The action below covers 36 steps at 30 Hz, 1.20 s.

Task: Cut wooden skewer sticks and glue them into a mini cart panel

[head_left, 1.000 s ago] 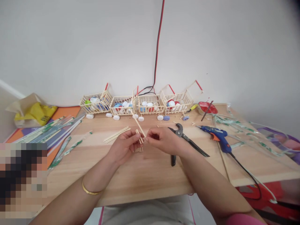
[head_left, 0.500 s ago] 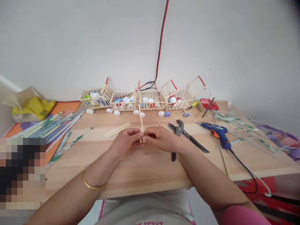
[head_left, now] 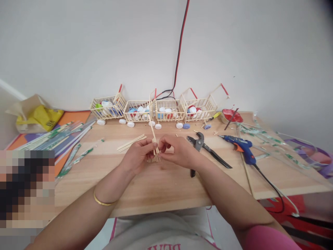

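My left hand [head_left: 137, 155] pinches thin wooden sticks [head_left: 152, 126] between thumb and fingers. They point away from me toward the carts, tilted a little to the left. Below the fingertips shows a row of short stick ends [head_left: 154, 159], partly hidden by the hand. My right hand [head_left: 175, 150] is close against the lower end of the sticks, fingers curled and pinched; what lies in that pinch is too small to make out. Beyond my left hand, several loose wooden sticks [head_left: 132, 142] lie on the table [head_left: 161, 187].
Several stick-built carts [head_left: 169, 104] with bottle-cap wheels stand along the wall. Black-handled cutters [head_left: 199, 141] and a blue glue gun [head_left: 246, 147] with its cord lie to the right. A red dish [head_left: 231, 116] sits behind. Wrapped sticks [head_left: 66, 139] and a yellow bag [head_left: 43, 116] are left.
The held sticks have tilted further to the left. My right fingers have lifted and bent into a rounder pinch, and more of the short stick row shows beneath my left hand.
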{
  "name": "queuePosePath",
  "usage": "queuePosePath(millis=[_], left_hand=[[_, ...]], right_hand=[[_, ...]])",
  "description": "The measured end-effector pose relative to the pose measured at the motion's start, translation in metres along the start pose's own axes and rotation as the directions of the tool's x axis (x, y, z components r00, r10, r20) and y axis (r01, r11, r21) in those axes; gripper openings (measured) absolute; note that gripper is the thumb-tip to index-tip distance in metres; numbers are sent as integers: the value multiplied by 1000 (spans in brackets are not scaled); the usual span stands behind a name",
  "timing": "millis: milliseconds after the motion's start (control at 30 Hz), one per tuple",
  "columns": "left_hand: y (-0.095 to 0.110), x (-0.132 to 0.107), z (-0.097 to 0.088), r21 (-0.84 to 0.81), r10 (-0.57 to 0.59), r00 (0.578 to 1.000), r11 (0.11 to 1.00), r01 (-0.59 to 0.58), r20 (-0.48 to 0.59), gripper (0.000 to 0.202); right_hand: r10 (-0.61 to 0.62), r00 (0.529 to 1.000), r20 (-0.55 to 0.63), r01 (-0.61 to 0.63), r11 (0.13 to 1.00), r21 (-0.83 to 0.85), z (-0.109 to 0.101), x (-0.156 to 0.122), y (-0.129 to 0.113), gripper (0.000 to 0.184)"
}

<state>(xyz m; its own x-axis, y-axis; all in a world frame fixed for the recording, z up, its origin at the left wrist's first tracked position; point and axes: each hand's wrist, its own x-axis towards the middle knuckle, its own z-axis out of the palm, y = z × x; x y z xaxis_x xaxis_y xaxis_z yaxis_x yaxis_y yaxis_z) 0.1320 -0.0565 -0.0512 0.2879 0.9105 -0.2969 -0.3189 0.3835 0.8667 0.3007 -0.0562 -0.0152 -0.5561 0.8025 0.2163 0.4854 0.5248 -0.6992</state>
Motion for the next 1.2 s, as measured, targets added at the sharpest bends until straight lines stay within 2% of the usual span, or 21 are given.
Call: queuePosePath(millis=[367,567,933,1067,1200], left_hand=[[1,-2,1,-21,12,1000,1000,-12,26,17],[1,-3,2,-37,26,999,999,-24,44,16],[0,-3,4,-65,26,999,998,-27,-20,16],[-2,-2,3,-48,41,999,998,-42,-31,15],[-4,-2,1,-32,62,997,997,-63,-52,17]], right_hand=[[-75,997,-19,75,997,23,3,0,3,3],[-119,993,-21,119,992,28,3,0,1,9],[-38,999,-9,39,983,181,6,0,1,10],[24,1000,0,-24,969,248,8,0,0,4],[84,996,-16,-76,953,293,12,1,1,6]])
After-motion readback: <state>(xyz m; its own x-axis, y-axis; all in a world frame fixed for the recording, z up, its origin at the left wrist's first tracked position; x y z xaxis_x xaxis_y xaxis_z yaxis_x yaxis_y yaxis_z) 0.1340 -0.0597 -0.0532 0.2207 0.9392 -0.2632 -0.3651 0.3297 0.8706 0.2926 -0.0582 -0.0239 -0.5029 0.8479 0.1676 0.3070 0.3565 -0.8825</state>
